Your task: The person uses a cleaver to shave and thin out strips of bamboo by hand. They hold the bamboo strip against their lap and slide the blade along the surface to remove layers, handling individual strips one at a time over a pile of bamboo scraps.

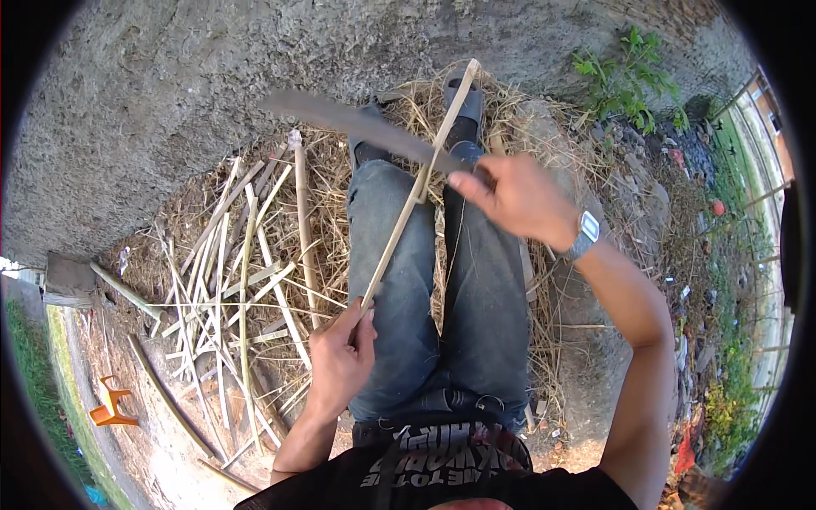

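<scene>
My left hand (342, 353) is closed around the near end of a long, pale bamboo strip (394, 240), which slants up and away over my thighs. Its far end rises past my right shoe (465, 95). In my right hand (525, 202), fingers wrapped round the handle, is a machete (365, 127) with a long dark blade pointing to the left. The blade crosses the strip about midway along its length and looks blurred toward the tip. A short piece or peeled sliver (422, 185) stands off the strip just below the blade. The handle is mostly hidden by my fingers.
Several split bamboo strips (246, 263) lie in a criss-cross pile on my left. Straw and shavings (408, 106) cover the ground around my feet. A rough grey wall (204, 76) runs along the far side. Further left sits an orange plastic chair (112, 402); a green plant (633, 76) grows far right.
</scene>
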Demonstrator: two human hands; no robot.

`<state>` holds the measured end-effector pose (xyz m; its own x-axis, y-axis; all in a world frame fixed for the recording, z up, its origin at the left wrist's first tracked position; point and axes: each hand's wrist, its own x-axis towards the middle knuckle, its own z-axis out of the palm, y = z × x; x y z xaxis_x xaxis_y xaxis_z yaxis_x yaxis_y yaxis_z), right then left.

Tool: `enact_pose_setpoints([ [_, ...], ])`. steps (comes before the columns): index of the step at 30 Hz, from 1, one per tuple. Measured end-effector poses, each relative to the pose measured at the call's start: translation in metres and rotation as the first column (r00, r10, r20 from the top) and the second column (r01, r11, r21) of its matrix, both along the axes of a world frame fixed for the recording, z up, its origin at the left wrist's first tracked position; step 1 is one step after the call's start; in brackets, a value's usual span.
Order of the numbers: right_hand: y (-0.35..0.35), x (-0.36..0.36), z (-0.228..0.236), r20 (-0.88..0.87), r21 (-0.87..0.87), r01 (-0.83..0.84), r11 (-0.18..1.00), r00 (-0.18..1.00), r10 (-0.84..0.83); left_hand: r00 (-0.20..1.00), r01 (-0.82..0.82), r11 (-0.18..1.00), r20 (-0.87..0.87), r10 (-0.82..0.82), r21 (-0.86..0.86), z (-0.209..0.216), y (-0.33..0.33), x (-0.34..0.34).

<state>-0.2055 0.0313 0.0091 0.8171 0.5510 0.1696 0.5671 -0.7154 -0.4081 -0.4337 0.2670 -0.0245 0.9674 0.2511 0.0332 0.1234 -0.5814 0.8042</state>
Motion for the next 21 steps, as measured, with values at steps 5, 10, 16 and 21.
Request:
enact_pose_setpoints([
  [5,0.008,-0.007,0.001,0.103,-0.130,0.014,0.991,0.995,0.000,0.997,-0.033,0.998,0.071,0.029,0.056,-0.010,0.010,-0.019],
  [10,-0.127,0.153,-0.010,-0.124,0.183,0.612,0.769,0.790,-0.600,0.998,-0.050,0.998,0.034,0.048,0.049,-0.014,0.012,-0.037],
  [16,-0.112,0.089,-0.021,-0.543,0.422,0.689,0.589,0.712,-0.445,0.990,-0.102,0.992,0.105,0.094,0.073,-0.021,0.014,-0.031],
  [21,-0.068,0.026,-0.016,-0.376,0.372,0.413,0.831,0.886,-0.272,0.990,-0.061,0.994,0.131,0.049,0.089,-0.021,0.010,-0.016],
])
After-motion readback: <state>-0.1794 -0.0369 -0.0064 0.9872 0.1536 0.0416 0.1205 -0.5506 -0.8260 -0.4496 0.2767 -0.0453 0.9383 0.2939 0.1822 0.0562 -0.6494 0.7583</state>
